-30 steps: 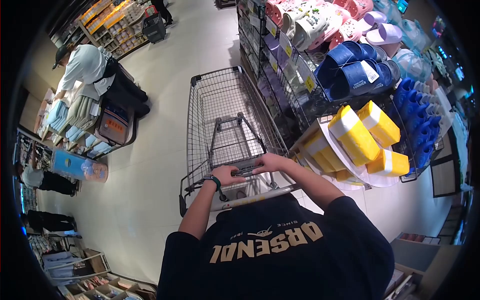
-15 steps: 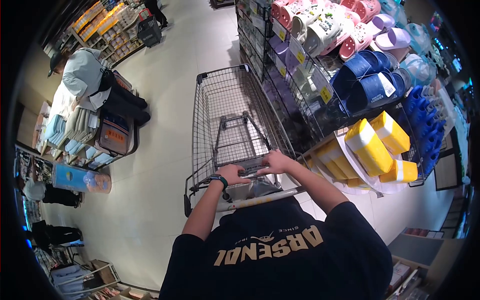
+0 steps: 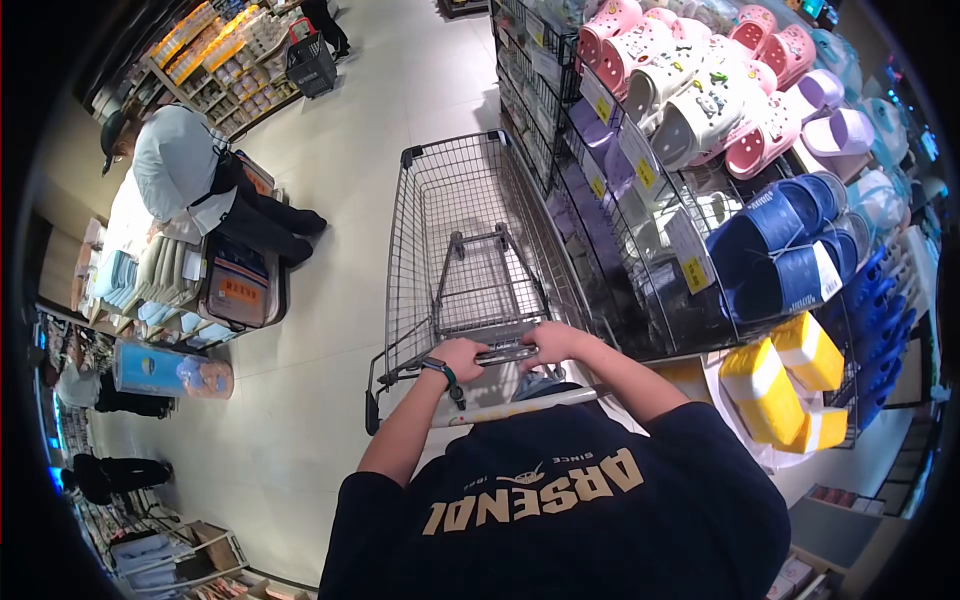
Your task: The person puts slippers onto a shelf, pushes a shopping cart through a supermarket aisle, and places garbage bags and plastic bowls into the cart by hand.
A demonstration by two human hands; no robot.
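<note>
A grey wire shopping cart [image 3: 455,210] stands in front of me, its basket mesh and lower frame showing. My left hand [image 3: 460,358], with a dark watch on the wrist, is closed at the near end of the basket. Level with it, my right hand [image 3: 550,343] is closed too. Between them lies a slim, shiny dark-grey thing [image 3: 507,354], gripped from both ends; its kind cannot be made out. The cart's pale push handle [image 3: 515,409] runs below both hands, close to my shirt, and neither hand is on it.
On the right, a wire rack [image 3: 630,250] holds pink and white clogs [image 3: 700,115], blue slippers [image 3: 775,250] and yellow-white packs [image 3: 765,390]. At left, a person [image 3: 180,160] bends over folded textiles [image 3: 165,270]. A black basket [image 3: 310,65] stands farther ahead.
The rack and its shoes have come nearer and shifted right in view. My fingers, looser before, have closed further on the slim grey thing between them.
</note>
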